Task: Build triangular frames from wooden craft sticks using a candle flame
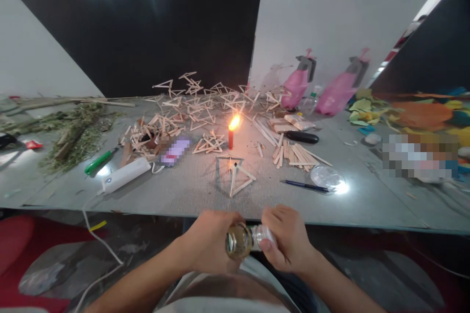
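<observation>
Close to my body, below the table's front edge, my left hand is wrapped round a small clear bottle that looks yellowish inside. Fingers closed, my right hand grips the whitish neck or cap end of it; whether the cap is on I cannot tell. Just beyond my hands, a triangular frame of wooden sticks rests on the table. Behind it a red candle stands upright with a bright flame.
Joined stick frames spread across the back. Loose popsicle sticks, a pen and a clear round lid lie right. Left are a phone, a white power strip and a green-handled tool. Pink spray bottles stand behind.
</observation>
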Available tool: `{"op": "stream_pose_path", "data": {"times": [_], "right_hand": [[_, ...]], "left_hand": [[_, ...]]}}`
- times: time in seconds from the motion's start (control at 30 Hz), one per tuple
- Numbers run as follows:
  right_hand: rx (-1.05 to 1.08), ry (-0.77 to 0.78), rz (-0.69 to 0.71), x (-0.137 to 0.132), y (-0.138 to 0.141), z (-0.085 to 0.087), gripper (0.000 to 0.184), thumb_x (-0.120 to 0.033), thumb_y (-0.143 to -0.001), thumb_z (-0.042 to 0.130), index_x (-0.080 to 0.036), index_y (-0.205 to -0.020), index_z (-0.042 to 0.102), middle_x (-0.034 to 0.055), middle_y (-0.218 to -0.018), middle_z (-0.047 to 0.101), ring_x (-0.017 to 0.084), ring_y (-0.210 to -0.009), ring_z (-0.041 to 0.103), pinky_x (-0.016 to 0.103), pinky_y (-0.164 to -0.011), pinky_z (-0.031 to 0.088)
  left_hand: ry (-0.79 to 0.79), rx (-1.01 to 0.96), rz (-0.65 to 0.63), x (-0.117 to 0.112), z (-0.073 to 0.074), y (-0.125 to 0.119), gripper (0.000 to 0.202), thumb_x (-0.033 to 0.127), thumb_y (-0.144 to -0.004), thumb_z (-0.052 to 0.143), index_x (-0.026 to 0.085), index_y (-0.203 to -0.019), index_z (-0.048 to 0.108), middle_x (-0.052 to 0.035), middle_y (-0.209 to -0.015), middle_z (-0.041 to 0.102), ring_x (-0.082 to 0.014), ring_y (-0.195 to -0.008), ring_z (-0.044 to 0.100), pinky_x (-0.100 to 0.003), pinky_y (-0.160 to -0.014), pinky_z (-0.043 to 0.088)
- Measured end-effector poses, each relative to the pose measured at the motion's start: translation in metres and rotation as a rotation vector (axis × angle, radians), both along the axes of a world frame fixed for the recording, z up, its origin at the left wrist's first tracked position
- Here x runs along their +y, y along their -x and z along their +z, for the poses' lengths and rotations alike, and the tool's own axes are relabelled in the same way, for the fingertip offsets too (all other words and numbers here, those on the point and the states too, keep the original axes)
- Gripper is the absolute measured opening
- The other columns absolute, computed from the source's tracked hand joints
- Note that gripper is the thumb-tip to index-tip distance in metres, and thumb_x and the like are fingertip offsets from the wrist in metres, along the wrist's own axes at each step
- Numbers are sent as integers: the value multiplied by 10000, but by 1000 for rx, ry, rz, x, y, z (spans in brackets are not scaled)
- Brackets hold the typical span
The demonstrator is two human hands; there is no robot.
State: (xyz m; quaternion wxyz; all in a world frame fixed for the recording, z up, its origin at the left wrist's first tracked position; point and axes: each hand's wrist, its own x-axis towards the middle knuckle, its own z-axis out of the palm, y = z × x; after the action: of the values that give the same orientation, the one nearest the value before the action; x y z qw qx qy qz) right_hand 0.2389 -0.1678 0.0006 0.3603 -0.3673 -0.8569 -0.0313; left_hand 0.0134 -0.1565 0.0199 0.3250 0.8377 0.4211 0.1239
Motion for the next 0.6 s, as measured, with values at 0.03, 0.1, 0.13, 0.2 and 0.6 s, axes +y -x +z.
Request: {"op": "stream_pose_path", "data": {"times": [0.03,0.1,0.13,0.2,0.6], "right_hand": [[10,14,-6,0,-1,0,553,-531,-1089,130,-242,-716,419,-2,-622,475,162,-548,398,342,-567,234],[11,5,7,1,-3,0,578,-554,-1091,94,-239,-740,428,2,-642,497,162,-551,404,336,-567,241],[0,-18,24,1,-4,1,582,-545,-1091,84,-237,-745,437,8,-650,504,166,-560,404,337,-574,250],[-36,-71,57,0,-5,2,591,-536,-1088,80,-234,-745,455,20,-655,504,178,-580,400,346,-594,261],[-389,107,263,-19,-10,44,574,-534,-1102,181,-169,-962,602,87,-899,624,242,-788,480,399,-754,329]], "left_hand": [[-15,4,22,1,4,0,393,328,-661,713,223,-1040,704,-28,-856,777,-214,-718,715,-269,-643,473],[-8,5,25,4,14,0,377,308,-640,716,221,-1006,707,-20,-827,766,-202,-694,695,-264,-634,466],[15,1,4,5,18,0,363,301,-625,719,220,-979,710,-11,-790,752,-189,-664,674,-257,-616,456],[76,-24,-44,7,21,1,327,290,-600,727,214,-918,710,12,-717,712,-162,-613,624,-240,-577,428],[586,-280,-236,9,-27,12,496,266,-401,915,177,-831,683,48,-738,645,-118,-621,535,-196,-521,423]]}}
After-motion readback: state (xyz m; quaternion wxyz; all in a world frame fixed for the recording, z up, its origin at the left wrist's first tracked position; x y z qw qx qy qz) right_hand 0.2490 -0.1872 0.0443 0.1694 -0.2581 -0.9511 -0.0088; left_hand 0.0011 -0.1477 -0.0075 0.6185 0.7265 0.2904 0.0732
